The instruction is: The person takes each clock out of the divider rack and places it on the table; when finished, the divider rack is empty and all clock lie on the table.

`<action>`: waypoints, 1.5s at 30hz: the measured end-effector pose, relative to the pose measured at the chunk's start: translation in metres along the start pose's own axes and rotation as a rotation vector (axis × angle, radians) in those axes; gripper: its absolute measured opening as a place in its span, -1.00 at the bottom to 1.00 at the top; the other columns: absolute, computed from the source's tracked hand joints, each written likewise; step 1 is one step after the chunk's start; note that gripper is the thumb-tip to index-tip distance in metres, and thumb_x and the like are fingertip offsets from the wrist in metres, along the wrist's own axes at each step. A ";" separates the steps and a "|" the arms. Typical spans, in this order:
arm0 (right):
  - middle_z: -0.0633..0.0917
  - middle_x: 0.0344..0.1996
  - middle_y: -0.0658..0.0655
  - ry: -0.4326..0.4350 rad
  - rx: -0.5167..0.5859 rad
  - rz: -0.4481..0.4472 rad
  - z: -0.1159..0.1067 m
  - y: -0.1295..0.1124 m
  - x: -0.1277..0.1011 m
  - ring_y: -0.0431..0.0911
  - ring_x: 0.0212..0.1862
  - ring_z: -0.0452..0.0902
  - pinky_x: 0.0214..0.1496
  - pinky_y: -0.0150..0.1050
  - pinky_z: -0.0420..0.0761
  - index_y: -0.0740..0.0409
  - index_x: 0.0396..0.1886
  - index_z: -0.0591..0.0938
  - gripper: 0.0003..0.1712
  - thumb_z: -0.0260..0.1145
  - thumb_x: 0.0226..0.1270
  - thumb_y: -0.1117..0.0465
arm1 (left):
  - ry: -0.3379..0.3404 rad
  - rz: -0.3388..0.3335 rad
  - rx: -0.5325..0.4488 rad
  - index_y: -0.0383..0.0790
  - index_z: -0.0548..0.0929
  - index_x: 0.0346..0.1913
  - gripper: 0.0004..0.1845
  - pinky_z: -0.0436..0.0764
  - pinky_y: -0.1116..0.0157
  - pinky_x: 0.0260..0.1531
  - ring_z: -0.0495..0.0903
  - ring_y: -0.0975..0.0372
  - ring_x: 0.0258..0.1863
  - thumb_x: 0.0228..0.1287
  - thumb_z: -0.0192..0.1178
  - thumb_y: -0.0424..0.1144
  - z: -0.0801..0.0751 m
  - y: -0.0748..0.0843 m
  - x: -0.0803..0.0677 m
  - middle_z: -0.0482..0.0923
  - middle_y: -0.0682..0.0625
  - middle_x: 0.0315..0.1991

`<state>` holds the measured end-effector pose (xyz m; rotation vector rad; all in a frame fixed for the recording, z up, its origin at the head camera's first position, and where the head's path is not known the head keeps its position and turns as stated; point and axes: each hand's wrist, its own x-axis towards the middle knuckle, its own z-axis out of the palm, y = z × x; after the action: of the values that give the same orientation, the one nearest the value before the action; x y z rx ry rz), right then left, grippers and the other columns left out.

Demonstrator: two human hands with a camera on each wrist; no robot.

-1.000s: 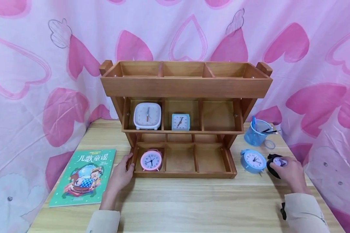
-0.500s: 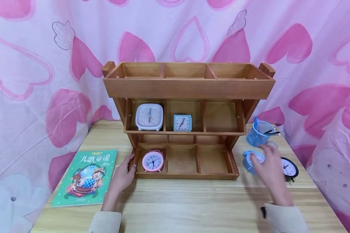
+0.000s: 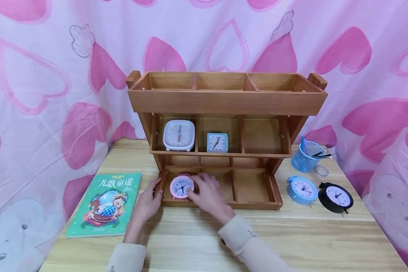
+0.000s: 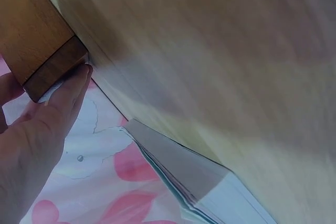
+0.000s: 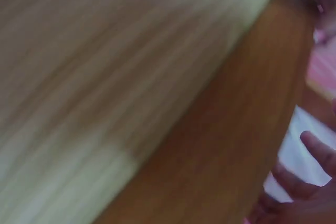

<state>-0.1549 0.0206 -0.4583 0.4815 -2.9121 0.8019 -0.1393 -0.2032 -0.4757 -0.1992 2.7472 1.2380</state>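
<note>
My left hand [image 3: 146,202] holds the lower left end of a brown wooden shelf [image 3: 224,102]. In the left wrist view its thumb and fingers lie about the wooden end [image 4: 55,69]. My right hand [image 3: 209,194] is at the right side of a round pink alarm clock [image 3: 179,187] in the bottom left compartment, its thumb in front of the dial's edge. In the blurred right wrist view its fingers [image 5: 317,153] are spread. A white alarm clock [image 3: 179,135] and a small teal-edged square clock [image 3: 217,142] stand in the middle tier.
Right of the shelf are a blue alarm clock [image 3: 302,190], a black alarm clock [image 3: 336,197], a blue mesh pen holder [image 3: 304,160] and a ring-shaped item [image 3: 321,170]. A green book [image 3: 105,204] lies at left. A pink heart-patterned curtain [image 3: 227,41] hangs behind the table [image 3: 197,241].
My right hand has let go of the black clock, leaving it beside the blue one, and has moved left to the pink clock. My left hand stays at the shelf's end.
</note>
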 end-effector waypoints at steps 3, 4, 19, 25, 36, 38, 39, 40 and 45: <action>0.56 0.11 0.16 -0.021 -0.115 0.020 0.019 -0.014 0.009 0.15 0.16 0.39 0.18 0.14 0.40 -0.07 0.19 0.57 -0.36 0.23 0.20 -0.29 | 0.013 0.019 0.002 -0.07 0.17 0.48 -0.45 0.35 -0.13 0.23 0.26 -0.15 0.36 0.49 -0.06 -0.20 0.002 0.000 0.001 0.21 -0.31 0.41; 0.57 0.08 0.17 -0.024 -0.159 0.035 0.025 -0.018 0.011 0.16 0.14 0.40 0.16 0.14 0.40 -0.07 0.20 0.57 -0.31 0.22 0.17 -0.34 | 0.016 0.023 0.002 -0.07 0.18 0.48 -0.45 0.35 -0.13 0.23 0.27 -0.15 0.35 0.48 -0.06 -0.21 0.002 0.000 0.000 0.22 -0.31 0.41; 0.63 -0.12 0.26 0.000 -0.313 0.149 0.044 -0.043 0.028 0.26 -0.01 0.46 0.03 0.34 0.38 0.06 0.11 0.56 -0.08 0.37 -0.16 -0.44 | 0.019 0.035 0.011 -0.11 0.19 0.48 -0.45 0.32 -0.13 0.25 0.23 -0.17 0.37 0.48 -0.05 -0.23 0.000 0.001 -0.004 0.20 -0.31 0.42; 0.60 -0.25 0.15 0.105 -0.205 0.113 0.033 -0.042 0.026 0.18 -0.08 0.46 0.00 0.31 0.38 0.03 0.01 0.56 -0.18 0.38 -0.19 -0.38 | 0.042 0.046 0.018 -0.11 0.22 0.46 -0.46 0.34 -0.14 0.24 0.28 -0.19 0.33 0.47 -0.04 -0.24 0.001 0.000 -0.003 0.25 -0.35 0.38; 0.65 -0.19 0.05 0.329 0.151 -0.048 -0.051 0.012 -0.014 -0.07 -0.17 0.55 -0.21 -0.15 0.61 0.00 0.04 0.62 -0.34 0.52 -0.08 -0.16 | 0.042 0.055 0.031 -0.10 0.22 0.46 -0.46 0.34 -0.13 0.24 0.33 -0.15 0.31 0.47 -0.04 -0.22 0.005 -0.001 -0.001 0.27 -0.33 0.37; 0.66 -0.19 0.09 0.371 0.142 -0.011 -0.069 0.036 -0.033 -0.03 -0.16 0.54 -0.19 -0.08 0.58 0.05 0.03 0.62 -0.33 0.54 -0.09 -0.14 | 0.034 0.061 0.036 -0.12 0.20 0.47 -0.46 0.33 -0.13 0.25 0.31 -0.15 0.32 0.47 -0.05 -0.23 0.006 -0.001 -0.001 0.25 -0.32 0.39; 0.65 -0.20 0.12 0.386 0.126 0.021 -0.078 0.049 -0.044 -0.01 -0.16 0.52 -0.20 -0.06 0.58 0.09 0.03 0.61 -0.31 0.54 -0.10 -0.13 | 0.032 0.063 0.041 -0.13 0.20 0.47 -0.46 0.32 -0.13 0.26 0.31 -0.15 0.33 0.48 -0.05 -0.23 0.006 -0.001 -0.001 0.24 -0.32 0.39; 0.65 -0.20 0.17 0.402 0.109 0.049 -0.087 0.063 -0.055 0.03 -0.15 0.52 -0.19 -0.02 0.57 0.16 0.03 0.60 -0.28 0.55 -0.11 -0.11 | 0.032 0.065 0.045 -0.14 0.20 0.47 -0.46 0.31 -0.12 0.26 0.30 -0.15 0.33 0.48 -0.05 -0.23 0.006 -0.001 -0.001 0.24 -0.32 0.40; 0.63 -0.18 0.34 0.442 0.058 0.190 -0.127 0.132 -0.110 0.14 -0.14 0.50 -0.16 0.03 0.45 0.36 0.02 0.57 -0.29 0.58 -0.11 0.06 | 0.042 0.064 0.056 -0.14 0.21 0.46 -0.46 0.32 -0.13 0.25 0.31 -0.16 0.32 0.47 -0.04 -0.23 0.001 0.000 -0.001 0.25 -0.32 0.39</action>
<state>-0.0938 0.2232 -0.4303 0.0201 -2.5501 0.8856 -0.1378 -0.2024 -0.4766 -0.1341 2.8413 1.1831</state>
